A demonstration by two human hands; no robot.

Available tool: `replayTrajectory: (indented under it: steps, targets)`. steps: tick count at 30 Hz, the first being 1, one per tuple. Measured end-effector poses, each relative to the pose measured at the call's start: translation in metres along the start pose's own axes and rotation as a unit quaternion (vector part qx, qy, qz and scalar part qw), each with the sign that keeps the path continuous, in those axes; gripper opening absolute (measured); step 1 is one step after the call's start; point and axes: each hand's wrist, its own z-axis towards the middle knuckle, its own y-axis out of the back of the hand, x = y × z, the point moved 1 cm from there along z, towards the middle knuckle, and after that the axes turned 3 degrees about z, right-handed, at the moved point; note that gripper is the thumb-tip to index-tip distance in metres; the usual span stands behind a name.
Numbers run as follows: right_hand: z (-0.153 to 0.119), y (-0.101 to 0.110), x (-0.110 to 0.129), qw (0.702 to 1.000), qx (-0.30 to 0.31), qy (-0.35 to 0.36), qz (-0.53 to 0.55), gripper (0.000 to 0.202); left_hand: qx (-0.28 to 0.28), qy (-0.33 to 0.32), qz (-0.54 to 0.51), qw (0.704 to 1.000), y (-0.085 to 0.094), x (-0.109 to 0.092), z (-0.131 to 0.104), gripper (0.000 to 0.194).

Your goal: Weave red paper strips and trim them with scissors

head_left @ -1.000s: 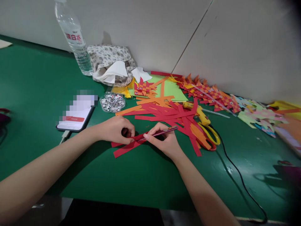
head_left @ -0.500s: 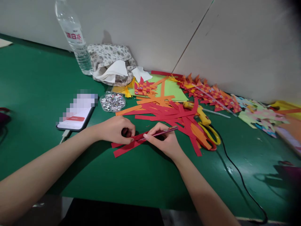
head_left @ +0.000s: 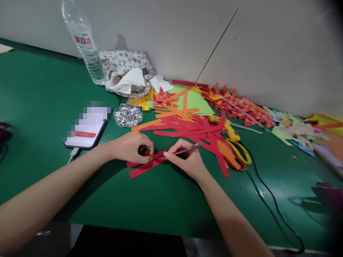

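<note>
Pile (head_left: 187, 126): red and orange paper strips on the green surface (head_left: 120, 203)
Left hand (head_left: 134, 148): left of and nearer than the pile, thumb and curled fingers on red strips (head_left: 142, 170)
Right hand (head_left: 187, 159): just in front of the pile, pinching a slim tool (head_left: 193, 146), its tip at those strips
Phone (head_left: 88, 128): left of the pile, cable (head_left: 73, 155) attached
Glue gun (head_left: 230, 132): at the pile's right edge
Bottle (head_left: 85, 46): upright, beyond the pile to the left

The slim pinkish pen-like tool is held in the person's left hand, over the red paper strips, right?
Not quite: the head view shows the slim pinkish pen-like tool in the right hand. It is over the red paper strips, as you say.
</note>
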Motion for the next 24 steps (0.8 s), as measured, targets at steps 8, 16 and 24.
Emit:
replayTrajectory:
  steps: [8,16,24]
  targets:
    - [0.0007,-0.0012,0.0000,1.000,0.003,-0.001,0.007,0.022,0.002,0.004,-0.001,1.000,-0.0001,-0.0002,0.0001,0.009]
    - [0.0002,-0.0008,-0.0020,1.000,0.003,-0.003,0.006,0.022,-0.002,-0.004,-0.006,1.000,-0.0010,0.0016,-0.0003,0.011]
    - [0.0009,-0.0010,0.0007,1.000,0.003,-0.006,0.015,0.022,0.008,0.007,0.002,1.000,-0.0005,0.0001,0.0001,0.010]
